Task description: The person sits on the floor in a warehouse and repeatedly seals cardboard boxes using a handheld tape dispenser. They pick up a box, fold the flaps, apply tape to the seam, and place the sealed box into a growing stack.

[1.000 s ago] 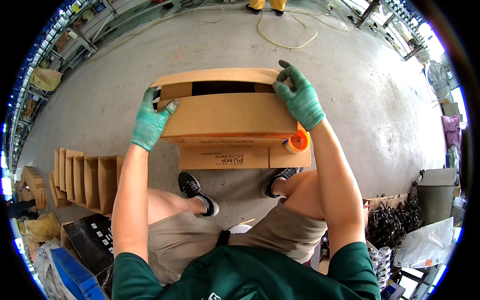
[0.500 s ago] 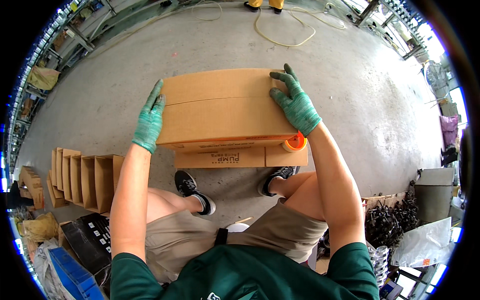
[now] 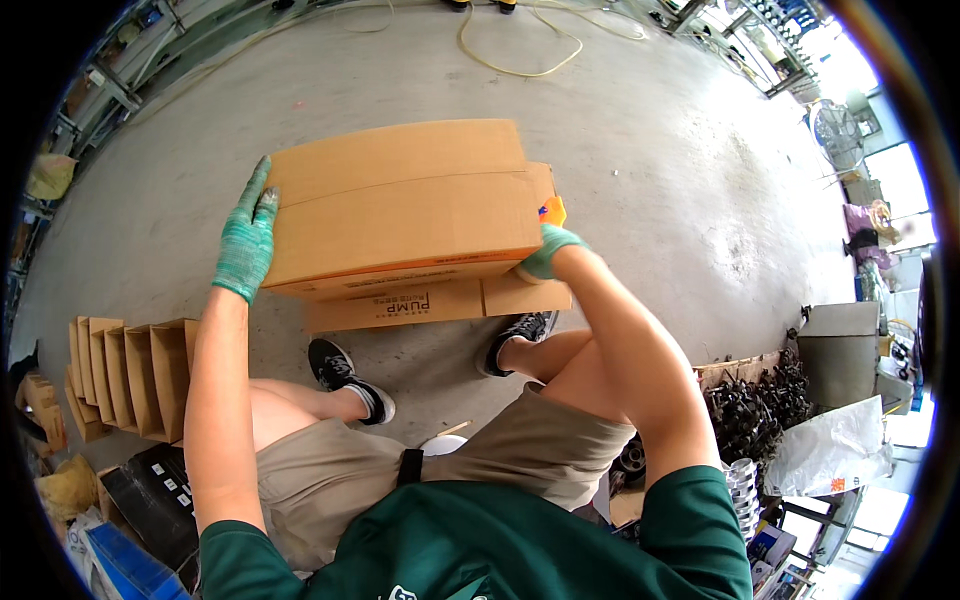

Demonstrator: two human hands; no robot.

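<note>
A closed cardboard box (image 3: 400, 205) with a seam along its top rests on a lower printed cardboard box (image 3: 400, 308), which sticks out at the near side and right. My left hand (image 3: 246, 240), in a green-coated glove, lies against the upper box's left end, fingers stretched out and thumb at the top edge. At the right end, my gloved right hand (image 3: 552, 252) is closed around a tape dispenser; its orange-yellow part (image 3: 552, 210) shows beyond the hand. The fingers of that hand are mostly hidden and a little blurred.
Open cardboard boxes (image 3: 130, 375) stand in a row at left, near a black box (image 3: 155, 500) and a blue crate (image 3: 135, 560). A heap of dark parts (image 3: 750, 405) lies at right beside a grey bin (image 3: 840, 340). A pale hose (image 3: 520, 70) curls across the far floor.
My right hand has left the top right edge of the upper box, moved down and taken hold of the tape dispenser. My left hand stays at the left end. The whole view has shifted.
</note>
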